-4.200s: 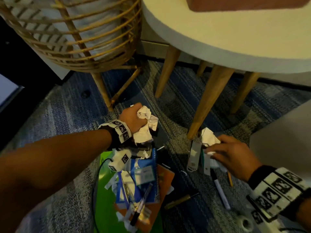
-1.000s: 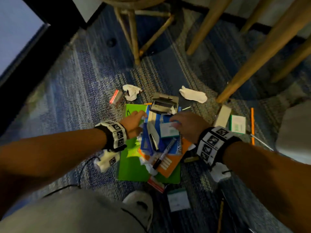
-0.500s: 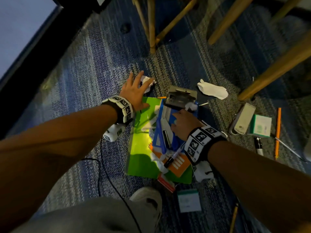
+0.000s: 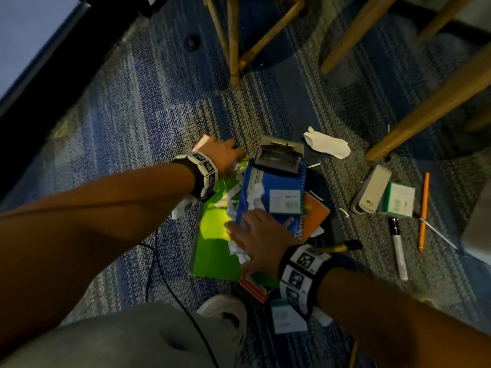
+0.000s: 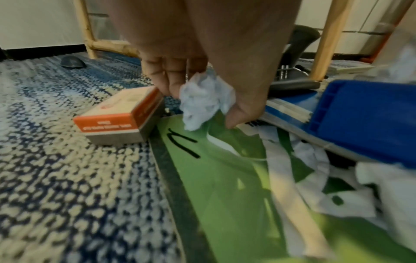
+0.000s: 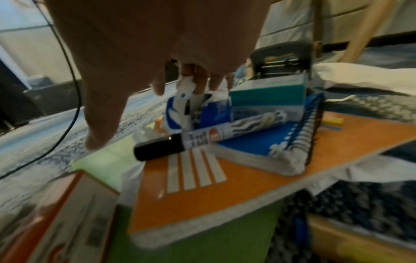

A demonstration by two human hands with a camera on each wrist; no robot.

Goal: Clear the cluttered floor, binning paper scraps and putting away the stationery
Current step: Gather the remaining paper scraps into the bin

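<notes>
Stationery is piled on the carpet: a green folder [image 4: 212, 248], a blue spiral notebook [image 4: 281, 181], an orange notebook [image 4: 314, 211] and a grey hole punch [image 4: 279, 156]. My left hand [image 4: 231, 156] is at the folder's far corner and grips a crumpled paper ball [image 5: 204, 99] between fingers and thumb. My right hand [image 4: 247, 227] reaches down onto torn white scraps [image 4: 252, 197] at the blue notebook's left edge. In the right wrist view its fingertips [image 6: 198, 85] pinch a white scrap [image 6: 185, 89]. A black-capped marker [image 6: 202, 137] lies on the notebooks just below it.
A crumpled sheet [image 4: 326, 146] lies by a wooden table leg [image 4: 425, 107]. A stapler [image 4: 372, 192], green-white box [image 4: 397, 200], marker [image 4: 398, 248] and orange pencil [image 4: 423, 208] lie to the right. An orange-edged box [image 5: 119, 115] sits beside my left hand. Stool legs [image 4: 233, 49] stand behind.
My left hand, spread over the paper ball half a second ago, has closed round it. My right hand has slid back along the blue notebook's left edge onto the scraps.
</notes>
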